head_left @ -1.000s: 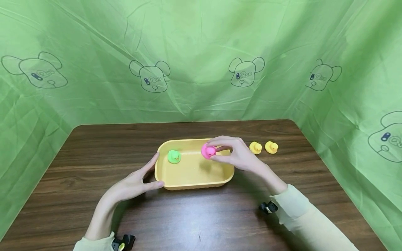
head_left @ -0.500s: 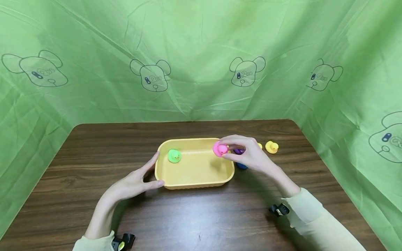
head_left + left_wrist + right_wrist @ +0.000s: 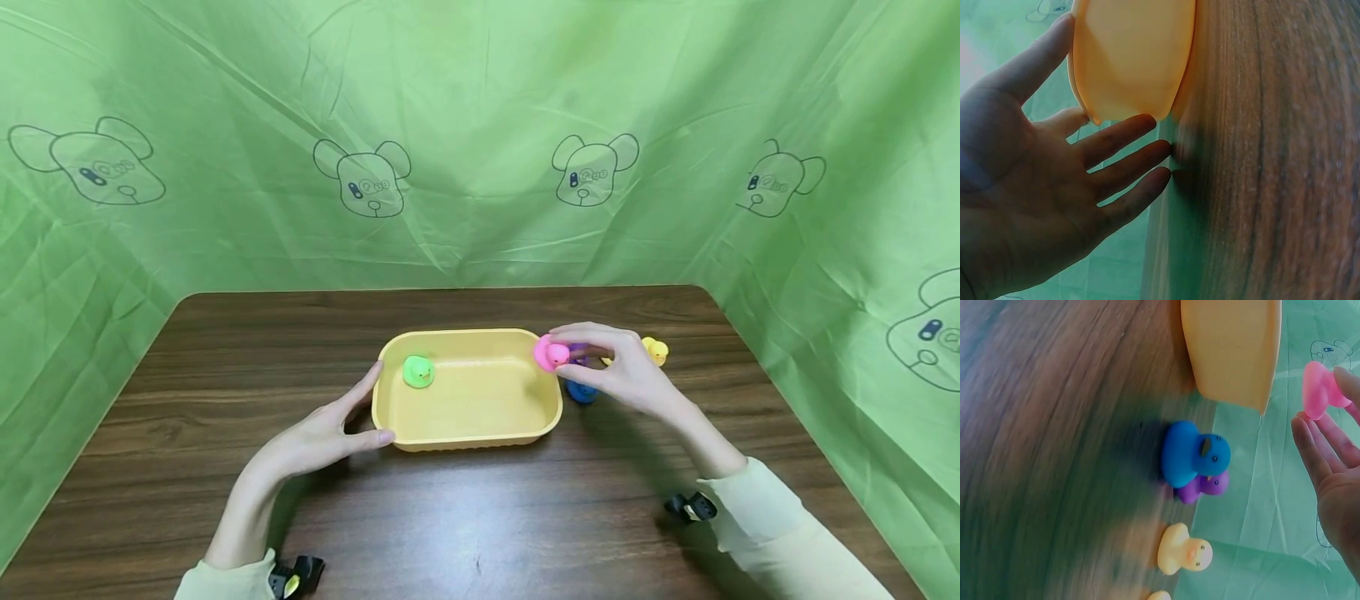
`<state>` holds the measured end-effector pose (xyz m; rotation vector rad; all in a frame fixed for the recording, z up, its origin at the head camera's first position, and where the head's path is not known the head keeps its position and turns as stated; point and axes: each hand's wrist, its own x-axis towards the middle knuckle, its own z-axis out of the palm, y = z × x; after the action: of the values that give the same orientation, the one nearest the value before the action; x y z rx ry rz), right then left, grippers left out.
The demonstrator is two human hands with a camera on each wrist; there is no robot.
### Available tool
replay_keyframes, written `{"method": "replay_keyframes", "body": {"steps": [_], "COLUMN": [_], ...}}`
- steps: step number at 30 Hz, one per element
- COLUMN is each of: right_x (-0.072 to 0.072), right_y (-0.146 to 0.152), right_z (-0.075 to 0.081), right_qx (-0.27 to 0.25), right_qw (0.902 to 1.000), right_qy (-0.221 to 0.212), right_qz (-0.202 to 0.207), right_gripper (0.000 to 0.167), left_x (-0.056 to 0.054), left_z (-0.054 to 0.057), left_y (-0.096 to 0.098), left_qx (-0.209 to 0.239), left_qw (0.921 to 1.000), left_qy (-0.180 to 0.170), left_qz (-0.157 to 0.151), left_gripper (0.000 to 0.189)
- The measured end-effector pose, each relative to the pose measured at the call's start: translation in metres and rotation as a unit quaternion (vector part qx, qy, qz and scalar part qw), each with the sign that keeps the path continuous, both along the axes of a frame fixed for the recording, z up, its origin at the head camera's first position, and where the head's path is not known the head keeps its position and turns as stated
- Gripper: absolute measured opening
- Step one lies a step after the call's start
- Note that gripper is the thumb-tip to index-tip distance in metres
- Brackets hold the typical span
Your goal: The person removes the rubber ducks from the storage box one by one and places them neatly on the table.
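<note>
One left hand (image 3: pixel 318 437), fingers spread apart, touches the left end of the yellow tray (image 3: pixel 480 408); one right hand (image 3: pixel 626 368) pinches a pink duck (image 3: pixel 552 355) raised at the tray's right end; one blue duck (image 3: pixel 581 393) beside, one green duck (image 3: pixel 418 372) within, green cloth (image 3: pixel 480 242) behind.

The left hand (image 3: pixel 322 437) is at the left end of the yellow tray (image 3: pixel 480 392), palm toward it, the fingers nearly straight and spread. Its thumb (image 3: pixel 370 441) touches the tray's near left corner, while the index finger lies against the left end. The left forearm (image 3: pixel 240 525) slants up from nearer the person, left of the tray. Above the tray's right end, the right hand (image 3: pixel 622 362) pinches a pink duck, thumb on the tray's near side. The right forearm (image 3: pixel 772 517) slants in from the tray's near right, its sleeve ending short of the bare wrist (image 3: pixel 697 425).
</note>
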<state>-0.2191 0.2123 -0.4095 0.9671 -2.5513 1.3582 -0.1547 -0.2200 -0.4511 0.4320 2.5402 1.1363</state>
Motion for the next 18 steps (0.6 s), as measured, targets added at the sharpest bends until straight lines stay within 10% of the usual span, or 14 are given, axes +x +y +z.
{"method": "replay_keyframes", "body": {"steps": [18], "right_x": [0.007], "right_y": [0.035], "right_z": [0.002], "right_qx": [0.030], "right_qw": [0.9981], "right_qy": [0.018], "right_qz": [-0.051], "right_gripper": [0.038], "left_x": [0.000], "left_z": [0.000], "left_y": [0.001], "left_qx": [0.002], "left_qw": [1.0000], "left_qy": [0.002], "left_qz": [-0.001], "left_gripper": [0.102]}}
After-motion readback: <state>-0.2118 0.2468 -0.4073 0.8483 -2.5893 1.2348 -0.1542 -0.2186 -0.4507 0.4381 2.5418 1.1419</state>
